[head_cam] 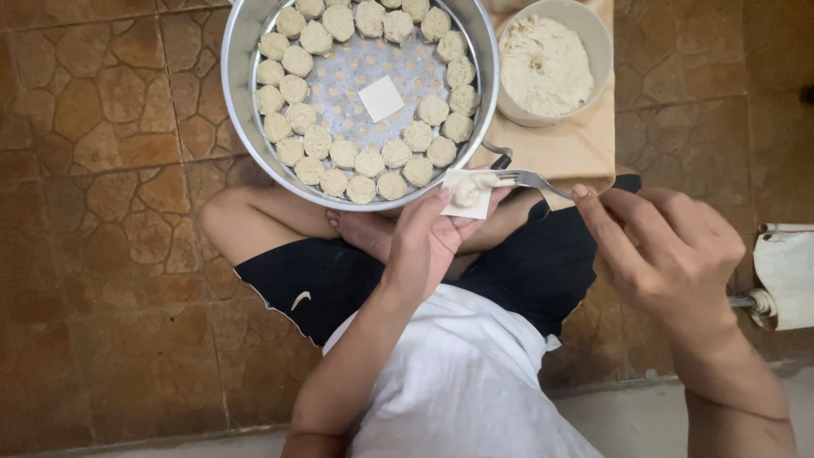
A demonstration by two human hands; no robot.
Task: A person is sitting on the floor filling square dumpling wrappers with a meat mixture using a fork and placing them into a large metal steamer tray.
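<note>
Right hand (670,254) pinches a fork (530,180), spreading filling onto the wrapper (468,193) cupped in the left hand (432,237)

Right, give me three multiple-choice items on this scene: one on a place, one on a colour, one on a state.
1. Where does the bowl of filling stand?
A. Right of the steamer tray
B. Inside it
C. On the person's lap

2. What colour is the lone square wrapper in the tray's middle?
A. Green
B. White
C. Red

3. What does the right hand hold?
A. Nothing
B. A cup
C. A fork

Key: 1 A, it sits on the tan cloth beside the tray; 2 B, it is plainly white; 3 C, fork tines touch filling on the wrapper in the left hand.
</note>
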